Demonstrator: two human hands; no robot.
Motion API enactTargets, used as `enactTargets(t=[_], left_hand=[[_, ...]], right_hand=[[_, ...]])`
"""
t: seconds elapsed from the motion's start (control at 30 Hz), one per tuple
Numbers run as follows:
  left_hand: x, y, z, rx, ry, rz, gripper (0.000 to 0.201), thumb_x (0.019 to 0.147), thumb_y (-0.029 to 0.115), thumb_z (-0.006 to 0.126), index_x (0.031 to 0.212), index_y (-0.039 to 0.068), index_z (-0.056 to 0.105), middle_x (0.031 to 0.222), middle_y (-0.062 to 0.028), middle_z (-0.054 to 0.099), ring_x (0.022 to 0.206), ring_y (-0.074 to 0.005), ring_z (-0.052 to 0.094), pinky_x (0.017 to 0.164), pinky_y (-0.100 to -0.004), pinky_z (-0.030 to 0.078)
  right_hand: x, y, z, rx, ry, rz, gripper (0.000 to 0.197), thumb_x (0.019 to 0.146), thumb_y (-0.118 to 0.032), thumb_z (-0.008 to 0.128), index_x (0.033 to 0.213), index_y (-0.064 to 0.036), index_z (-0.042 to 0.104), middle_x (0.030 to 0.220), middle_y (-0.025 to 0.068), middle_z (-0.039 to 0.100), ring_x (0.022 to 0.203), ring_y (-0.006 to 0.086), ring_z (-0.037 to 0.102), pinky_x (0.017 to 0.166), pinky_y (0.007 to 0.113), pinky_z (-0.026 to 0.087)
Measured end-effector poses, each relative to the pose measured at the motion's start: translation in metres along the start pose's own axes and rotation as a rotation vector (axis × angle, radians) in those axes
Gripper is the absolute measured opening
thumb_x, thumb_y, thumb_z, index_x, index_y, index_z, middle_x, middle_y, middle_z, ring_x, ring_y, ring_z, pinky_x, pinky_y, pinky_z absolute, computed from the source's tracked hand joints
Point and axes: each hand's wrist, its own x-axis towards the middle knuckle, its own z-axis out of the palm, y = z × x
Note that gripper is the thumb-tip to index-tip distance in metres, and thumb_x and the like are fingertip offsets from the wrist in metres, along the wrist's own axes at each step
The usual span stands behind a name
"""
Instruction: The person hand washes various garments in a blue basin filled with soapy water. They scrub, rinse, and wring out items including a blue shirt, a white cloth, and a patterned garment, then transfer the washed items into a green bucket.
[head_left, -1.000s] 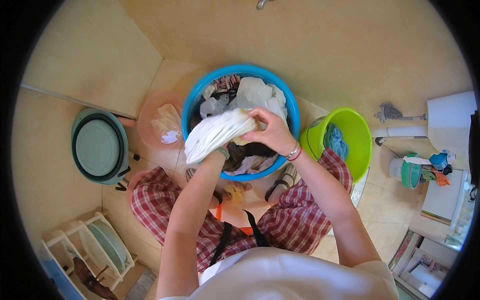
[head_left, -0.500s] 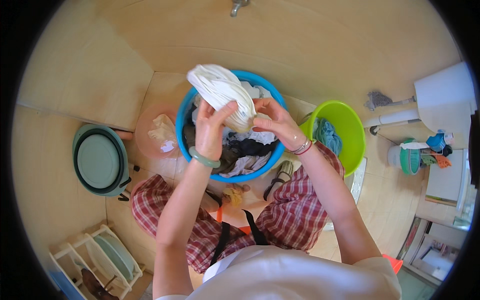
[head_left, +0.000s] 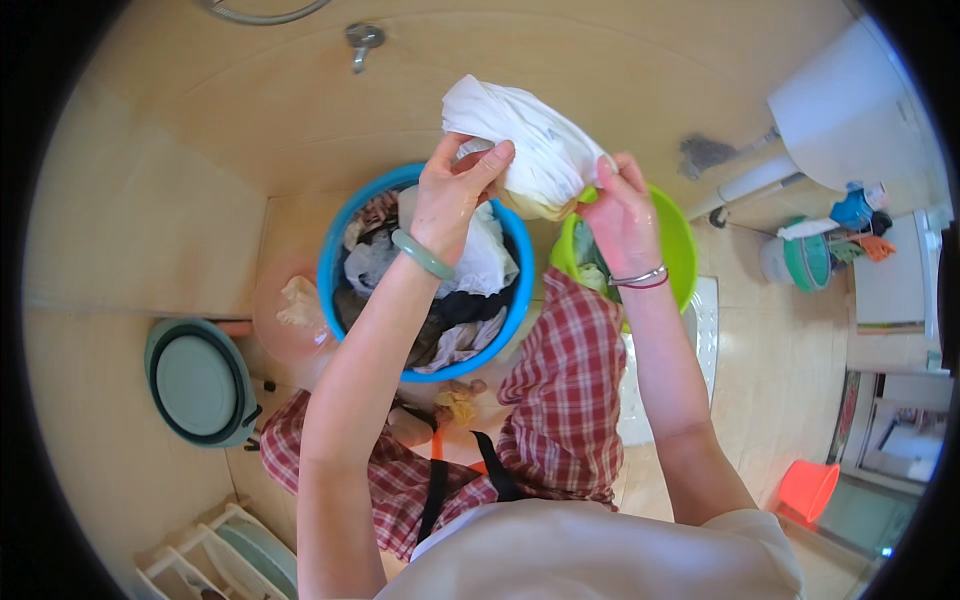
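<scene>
A bunched, folded white cloth (head_left: 530,140) is held up between both my hands, above the gap between the blue tub and the green bucket. My left hand (head_left: 458,190) grips its left end, thumb on the near side. At the lower right end, my right hand (head_left: 625,215) pinches the cloth. The blue tub (head_left: 523,290) below holds a heap of white, dark and striped clothes. Partly behind my right hand and the cloth stands the green bucket (head_left: 682,250), with light blue-green cloth inside.
A pale pink basin (head_left: 268,325) with a light cloth lies left of the tub. Further left is a grey-green folding basin (head_left: 248,405). A wall tap (head_left: 362,45) sits ahead, a white floor pan (head_left: 705,340) to the right, a red bucket (head_left: 810,490) lower right.
My hands have carried the white cloth to the right, from over the blue tub toward the green bucket. The view has also shifted, bringing the red bucket further into sight.
</scene>
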Motion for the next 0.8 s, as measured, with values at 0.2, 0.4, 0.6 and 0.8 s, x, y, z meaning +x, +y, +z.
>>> enactTargets(t=[0.2, 0.4, 0.6, 0.8], left_hand=[[0.038, -0.041, 0.064, 0.484, -0.325, 0.087, 0.025, 0.081, 0.008, 0.069, 0.104, 0.000, 0.062, 0.094, -0.0075, 0.066, 0.086, -0.0153, 0.062, 0.079, -0.0266, 0.048], [0.049, -0.096, 0.107, 0.849, -0.370, 0.037, 0.025, 0.071, 0.012, 0.070, 0.095, 0.003, 0.067, 0.085, -0.0104, 0.070, 0.079, -0.0176, 0.066, 0.072, -0.0301, 0.052], [0.060, -0.160, 0.085, 0.988, -0.303, 0.007, 0.024, 0.073, 0.010, 0.063, 0.096, 0.003, 0.068, 0.083, -0.0108, 0.071, 0.074, -0.0177, 0.067, 0.071, -0.0303, 0.053], [0.051, -0.146, 0.004, 0.521, -0.176, -0.222, 0.023, 0.087, 0.005, 0.052, 0.106, 0.001, 0.065, 0.094, -0.0104, 0.069, 0.075, -0.0162, 0.067, 0.067, -0.0294, 0.053]], right_hand=[[-0.010, -0.054, -0.087, -0.445, 0.330, -0.410, 0.017, 0.086, -0.013, 0.067, 0.080, -0.0136, 0.052, 0.081, -0.0043, 0.055, 0.077, 0.0078, 0.051, 0.067, 0.028, 0.041], [-0.024, -0.053, -0.145, -0.386, 0.761, -0.339, 0.020, 0.081, -0.013, 0.071, 0.078, -0.0137, 0.052, 0.079, -0.0047, 0.053, 0.076, 0.0068, 0.048, 0.065, 0.025, 0.036], [-0.028, -0.003, -0.186, -0.846, 0.864, -0.497, 0.029, 0.078, -0.006, 0.072, 0.065, -0.0065, 0.046, 0.062, -0.0060, 0.041, 0.060, 0.0048, 0.036, 0.055, 0.022, 0.032], [-0.032, 0.011, -0.204, -1.767, 0.358, -0.315, 0.024, 0.079, -0.024, 0.072, 0.080, -0.0035, 0.058, 0.070, 0.0072, 0.056, 0.063, 0.0183, 0.055, 0.062, 0.029, 0.045]])
